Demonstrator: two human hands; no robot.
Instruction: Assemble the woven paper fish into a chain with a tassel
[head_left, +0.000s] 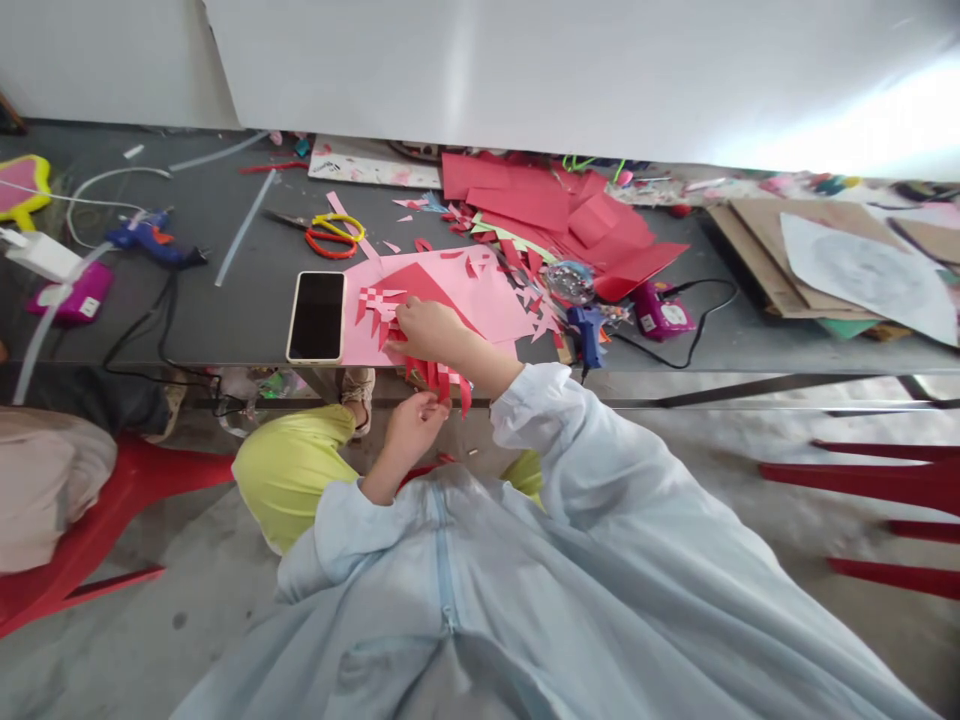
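A piece woven from pink and red paper strips (380,298) hangs partly over the table's front edge, its checkered part and pointed strip ends showing beside my right hand (429,331). The fingers of that hand are curled onto the weave, and the palm hides its middle. Below the edge, my left hand (417,428) pinches the loose end of a red paper strip (444,388). Under the right hand lie a large pink sheet (495,300) and a red sheet (420,283). A phone (316,316) with a dark screen rests just left of the weave.
Scissors (330,236) with red and yellow handles lie behind the phone. Red paper sheets (555,210) and scraps are heaped at the back. Blue glue guns (154,238) with cords sit to either side. Cardboard (765,250) is stacked at right. A person sits at far left.
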